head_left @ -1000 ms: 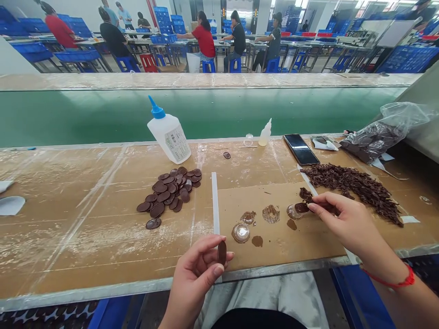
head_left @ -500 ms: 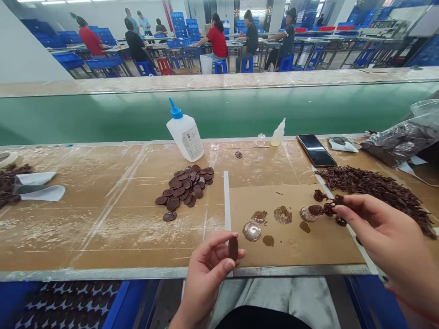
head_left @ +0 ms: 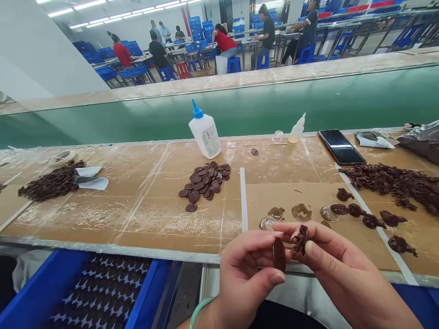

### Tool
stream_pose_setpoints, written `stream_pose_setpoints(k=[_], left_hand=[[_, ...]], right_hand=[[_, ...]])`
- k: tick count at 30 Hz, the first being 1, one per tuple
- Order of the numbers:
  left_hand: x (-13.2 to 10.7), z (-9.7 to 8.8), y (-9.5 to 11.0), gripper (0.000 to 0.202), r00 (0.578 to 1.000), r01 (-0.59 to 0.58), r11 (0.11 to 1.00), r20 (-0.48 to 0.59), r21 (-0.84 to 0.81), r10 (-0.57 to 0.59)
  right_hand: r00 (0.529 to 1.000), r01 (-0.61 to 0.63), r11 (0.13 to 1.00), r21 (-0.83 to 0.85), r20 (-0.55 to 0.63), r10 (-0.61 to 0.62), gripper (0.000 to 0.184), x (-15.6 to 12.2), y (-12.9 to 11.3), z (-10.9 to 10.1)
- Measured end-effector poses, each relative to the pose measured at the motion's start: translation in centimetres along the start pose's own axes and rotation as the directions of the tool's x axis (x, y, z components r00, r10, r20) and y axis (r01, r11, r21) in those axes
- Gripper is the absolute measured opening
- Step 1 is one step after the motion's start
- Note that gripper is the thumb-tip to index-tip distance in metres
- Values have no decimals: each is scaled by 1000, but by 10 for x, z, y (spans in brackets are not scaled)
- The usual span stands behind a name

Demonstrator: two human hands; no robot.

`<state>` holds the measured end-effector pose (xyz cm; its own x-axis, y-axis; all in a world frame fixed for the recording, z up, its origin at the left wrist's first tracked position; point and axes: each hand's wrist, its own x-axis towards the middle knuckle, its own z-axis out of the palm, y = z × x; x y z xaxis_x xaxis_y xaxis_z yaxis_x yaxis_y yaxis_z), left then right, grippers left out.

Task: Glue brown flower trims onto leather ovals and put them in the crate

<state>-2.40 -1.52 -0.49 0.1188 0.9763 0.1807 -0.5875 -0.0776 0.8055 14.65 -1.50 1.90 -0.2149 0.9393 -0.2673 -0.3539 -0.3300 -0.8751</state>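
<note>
at five o'clock in my view i have the left hand (head_left: 245, 269) pinching a brown disc (head_left: 279, 255) and the right hand (head_left: 334, 253) a dark curly piece (head_left: 301, 238) near the disc's two o'clock, seemingly a pairing step whose next move calls for careful lining-up.

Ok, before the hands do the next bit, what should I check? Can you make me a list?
1. Smooth brown oval disc in the left hand: ok, held.
2. Crinkly dark brown piece in the right hand: ok, pinched.
3. Disc and piece touching: not ok, they look apart.
4. Disc's palm-side face clean: cannot tell, hidden.
5. White plastic bottle with blue nozzle standing: ok.
6. Flat black phone away from both hands: ok.
</note>
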Motion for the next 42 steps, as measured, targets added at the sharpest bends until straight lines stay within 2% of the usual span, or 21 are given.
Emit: stream_pose_setpoints(k=[4, 11, 17, 20, 26, 32, 42], left_hand=[[0, 1, 0, 36, 997, -75, 995, -15, 63, 76], [-1, -1, -2, 38, 991, -130, 980, -16, 149, 134], [-1, -1, -5, 39, 986, -162, 968, -8, 190, 166], [-1, 0, -5, 40, 987, -158, 971, -6, 178, 161], [0, 4, 0, 31, 992, -83, 976, -78, 203, 101], [0, 2, -1, 31, 990, -80, 971, -92, 226, 103], [2, 1, 5, 32, 992, -80, 950, -65, 302, 104]], right_hand=[[999, 36, 997, -71, 41, -33, 23, -2, 0, -3], [993, 105, 980, -169, 65, -95, 15, -6, 2, -5], [989, 148, 961, -234, 40, -143, 10, -8, -1, -1], [987, 162, 955, -249, 48, -155, 9, -10, -3, -2], [983, 185, 933, -310, 40, -182, 7, -10, -6, -3], [967, 243, 857, -454, 45, -251, 9, -9, -9, -2], [960, 271, 752, -601, 116, -254, 16, -11, -16, -6]])
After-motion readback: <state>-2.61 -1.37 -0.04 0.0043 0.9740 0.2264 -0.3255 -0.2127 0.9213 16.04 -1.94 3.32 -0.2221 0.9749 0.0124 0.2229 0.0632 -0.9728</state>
